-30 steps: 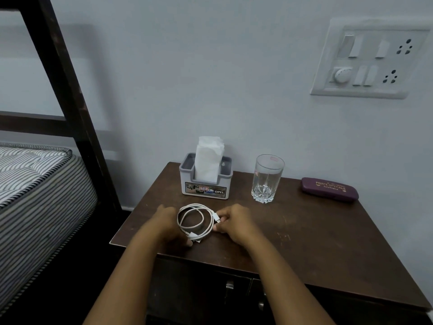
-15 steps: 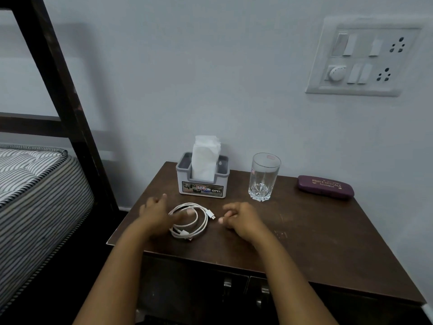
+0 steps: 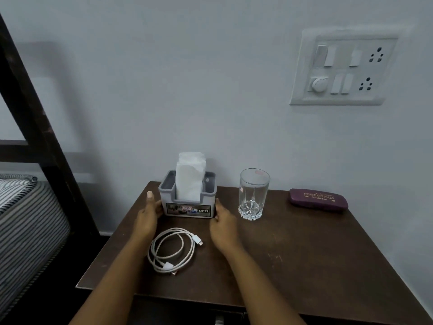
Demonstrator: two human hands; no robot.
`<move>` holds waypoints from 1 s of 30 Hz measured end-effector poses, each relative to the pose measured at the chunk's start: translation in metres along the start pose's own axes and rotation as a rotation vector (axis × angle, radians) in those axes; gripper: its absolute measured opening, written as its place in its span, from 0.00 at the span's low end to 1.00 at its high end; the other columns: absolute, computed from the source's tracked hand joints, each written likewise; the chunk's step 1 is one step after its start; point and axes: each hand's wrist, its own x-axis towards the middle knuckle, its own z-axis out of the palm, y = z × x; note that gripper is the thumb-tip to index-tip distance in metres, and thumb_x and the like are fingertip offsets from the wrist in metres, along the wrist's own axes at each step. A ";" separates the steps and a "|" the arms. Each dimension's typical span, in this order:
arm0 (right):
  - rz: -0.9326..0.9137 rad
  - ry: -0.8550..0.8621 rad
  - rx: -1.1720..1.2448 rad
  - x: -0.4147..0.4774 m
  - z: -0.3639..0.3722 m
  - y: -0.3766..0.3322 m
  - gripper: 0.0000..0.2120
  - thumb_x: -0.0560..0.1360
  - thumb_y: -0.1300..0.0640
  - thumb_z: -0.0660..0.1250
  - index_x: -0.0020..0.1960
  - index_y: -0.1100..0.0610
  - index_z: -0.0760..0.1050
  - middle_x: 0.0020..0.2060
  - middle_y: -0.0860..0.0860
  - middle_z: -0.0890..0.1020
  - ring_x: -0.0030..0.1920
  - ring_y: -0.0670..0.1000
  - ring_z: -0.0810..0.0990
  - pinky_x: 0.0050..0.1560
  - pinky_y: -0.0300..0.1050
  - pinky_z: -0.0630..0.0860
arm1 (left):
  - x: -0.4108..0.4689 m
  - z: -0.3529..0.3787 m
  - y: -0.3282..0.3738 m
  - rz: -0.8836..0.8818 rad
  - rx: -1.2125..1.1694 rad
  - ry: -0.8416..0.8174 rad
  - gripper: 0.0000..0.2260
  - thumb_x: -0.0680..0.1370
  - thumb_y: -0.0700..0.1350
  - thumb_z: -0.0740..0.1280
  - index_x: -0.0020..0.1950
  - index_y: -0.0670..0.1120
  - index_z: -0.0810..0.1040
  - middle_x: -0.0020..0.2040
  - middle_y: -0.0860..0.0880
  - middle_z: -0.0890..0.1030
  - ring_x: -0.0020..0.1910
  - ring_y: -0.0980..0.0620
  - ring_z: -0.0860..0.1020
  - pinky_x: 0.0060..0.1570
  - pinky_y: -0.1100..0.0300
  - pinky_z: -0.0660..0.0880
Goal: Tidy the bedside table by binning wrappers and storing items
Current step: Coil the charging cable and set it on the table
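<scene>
A grey tissue holder (image 3: 188,207) with white tissues standing in it sits at the back of the dark wooden bedside table (image 3: 293,254). My left hand (image 3: 148,215) presses against its left side and my right hand (image 3: 222,222) against its right side, so both hands clasp it. A coiled white charging cable (image 3: 173,249) lies loose on the table between my forearms, nearer to me than the holder.
An empty cut-glass tumbler (image 3: 253,194) stands right of the holder. A purple spectacle case (image 3: 318,199) lies at the back right. A switch panel (image 3: 344,69) is on the wall. A dark bed frame (image 3: 30,113) and striped mattress (image 3: 25,221) are at the left.
Both hands let go of the coiled cable and moved forward to the sides of the tissue holder. The cable stays on the table.
</scene>
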 end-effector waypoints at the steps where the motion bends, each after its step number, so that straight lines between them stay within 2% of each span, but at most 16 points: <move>1: 0.007 0.010 0.003 0.002 0.000 0.000 0.27 0.73 0.69 0.56 0.70 0.55 0.68 0.58 0.56 0.80 0.50 0.50 0.77 0.54 0.38 0.71 | 0.003 0.002 0.000 0.009 0.003 -0.007 0.31 0.80 0.62 0.45 0.67 0.43 0.73 0.64 0.42 0.77 0.64 0.46 0.74 0.68 0.51 0.64; 7: 0.052 0.087 0.000 0.016 -0.001 0.003 0.28 0.73 0.69 0.56 0.72 0.58 0.64 0.64 0.57 0.76 0.63 0.56 0.75 0.59 0.37 0.67 | 0.015 0.018 0.003 0.002 -0.010 -0.029 0.31 0.79 0.63 0.45 0.67 0.43 0.73 0.65 0.43 0.76 0.64 0.46 0.74 0.68 0.52 0.62; 14: 0.089 0.082 -0.005 0.013 0.001 0.002 0.26 0.73 0.68 0.56 0.71 0.58 0.66 0.64 0.58 0.76 0.64 0.57 0.74 0.64 0.44 0.70 | 0.020 0.020 -0.002 0.019 -0.013 0.001 0.32 0.78 0.64 0.46 0.65 0.43 0.75 0.63 0.42 0.77 0.63 0.45 0.75 0.67 0.52 0.63; 18: 0.124 0.010 -0.031 0.000 -0.006 -0.004 0.28 0.76 0.67 0.56 0.75 0.60 0.55 0.73 0.56 0.63 0.73 0.54 0.61 0.70 0.40 0.57 | 0.012 0.005 -0.006 0.022 0.056 0.032 0.40 0.70 0.75 0.45 0.65 0.48 0.76 0.65 0.45 0.77 0.66 0.46 0.72 0.71 0.47 0.60; 21: 0.140 -0.035 -0.004 -0.017 -0.010 -0.001 0.30 0.78 0.65 0.56 0.77 0.59 0.50 0.76 0.54 0.57 0.75 0.52 0.56 0.73 0.41 0.54 | -0.012 -0.021 -0.016 0.050 0.104 0.087 0.44 0.63 0.80 0.49 0.63 0.50 0.77 0.65 0.46 0.77 0.65 0.47 0.73 0.70 0.46 0.62; 24: 0.077 -0.064 0.015 -0.049 -0.018 0.005 0.29 0.79 0.56 0.60 0.76 0.53 0.53 0.75 0.49 0.59 0.74 0.49 0.58 0.74 0.45 0.58 | -0.059 -0.047 -0.023 0.084 0.151 0.020 0.40 0.62 0.76 0.61 0.65 0.53 0.75 0.67 0.52 0.74 0.67 0.52 0.70 0.70 0.52 0.61; 27: -0.219 -0.170 -0.112 -0.081 -0.029 0.009 0.27 0.77 0.50 0.63 0.74 0.44 0.59 0.73 0.38 0.59 0.73 0.38 0.56 0.72 0.32 0.52 | -0.088 -0.052 -0.026 0.151 0.386 -0.161 0.48 0.54 0.67 0.71 0.71 0.51 0.67 0.69 0.56 0.68 0.72 0.54 0.63 0.70 0.57 0.56; 29: -0.358 -0.236 -0.250 -0.089 -0.027 0.012 0.23 0.77 0.49 0.62 0.72 0.44 0.64 0.74 0.40 0.61 0.74 0.38 0.55 0.71 0.31 0.51 | -0.093 -0.044 -0.028 0.191 0.528 -0.168 0.44 0.61 0.57 0.78 0.73 0.49 0.63 0.72 0.51 0.66 0.73 0.52 0.60 0.70 0.59 0.54; 30: -0.382 -0.235 -0.301 -0.090 -0.025 0.012 0.22 0.78 0.49 0.61 0.71 0.45 0.66 0.74 0.42 0.62 0.74 0.40 0.55 0.70 0.31 0.50 | -0.094 -0.038 -0.028 0.226 0.556 -0.156 0.41 0.64 0.52 0.78 0.73 0.48 0.63 0.72 0.49 0.66 0.73 0.53 0.60 0.70 0.60 0.53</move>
